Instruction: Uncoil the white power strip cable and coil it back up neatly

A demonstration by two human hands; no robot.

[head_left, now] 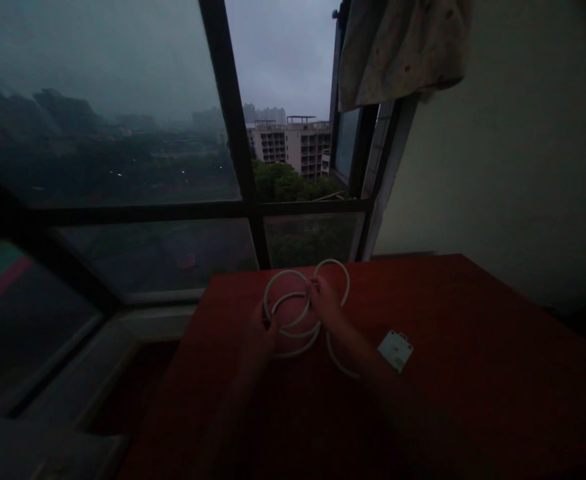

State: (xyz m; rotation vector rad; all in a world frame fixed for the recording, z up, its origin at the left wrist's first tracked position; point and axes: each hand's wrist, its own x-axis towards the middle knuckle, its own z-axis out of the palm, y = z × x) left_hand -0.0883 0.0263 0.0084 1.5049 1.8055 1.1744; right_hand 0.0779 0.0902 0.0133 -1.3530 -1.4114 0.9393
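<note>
A pale cable (293,333) lies in several loops over a pinkish round patch (289,310) on the red-brown table (437,293). My left hand (263,333) pinches the cable at the left side of the loops. At their upper right, my right hand (323,297) grips the cable between thumb and fingers. One more loop stands out beyond the right hand, and a length of cable curves down beneath the right forearm. To the right of that forearm rests a small pale flat box (395,350), with what may be a thin loop at its top edge.
Beyond the table's far edge rises a dark-framed window (250,167), with an open pane at the right. A spotted cloth (403,50) hangs at the upper right beside a plain wall (503,153). A low ledge (147,323) runs along the left. The room is dim.
</note>
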